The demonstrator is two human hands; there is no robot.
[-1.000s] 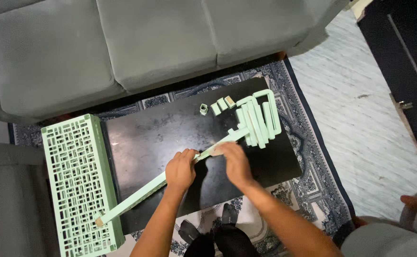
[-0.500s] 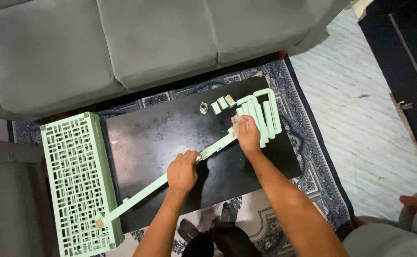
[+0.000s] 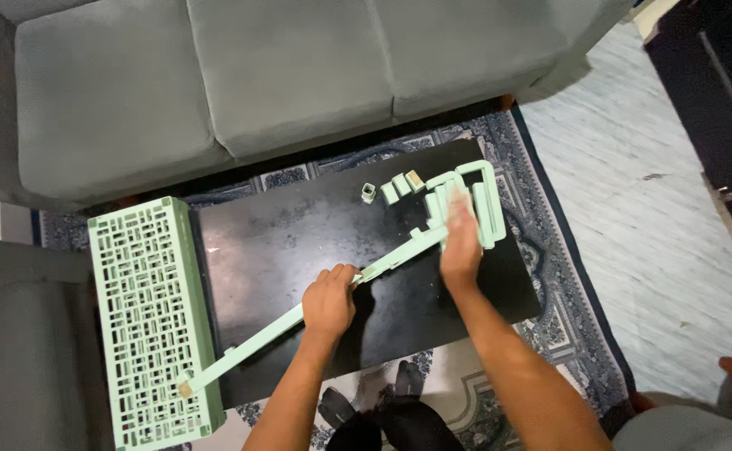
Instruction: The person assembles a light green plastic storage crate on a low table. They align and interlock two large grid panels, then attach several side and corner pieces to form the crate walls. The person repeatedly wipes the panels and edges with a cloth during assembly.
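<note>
A long mint-green plastic rail (image 3: 253, 345) lies slantwise across the black low table (image 3: 274, 242). My left hand (image 3: 330, 302) grips the rail near its middle. My right hand (image 3: 461, 242) rests on a pile of mint-green frame pieces (image 3: 487, 200) at the table's far right, fingers spread over them; whether it grips one is unclear. A few small green connector pieces (image 3: 396, 189) lie just left of the pile. The rail's lower end touches a mint-green lattice panel (image 3: 149, 317).
A grey sofa (image 3: 240, 75) runs along the far side of the table. A patterned dark rug (image 3: 549, 259) lies under the table. Pale floor (image 3: 633, 217) is at the right, with dark furniture (image 3: 716, 92) beyond. Black slippers (image 3: 366, 401) lie by my legs.
My right hand moved from the rail's middle up and right onto the pile of frame pieces. My left hand has stayed on the rail.
</note>
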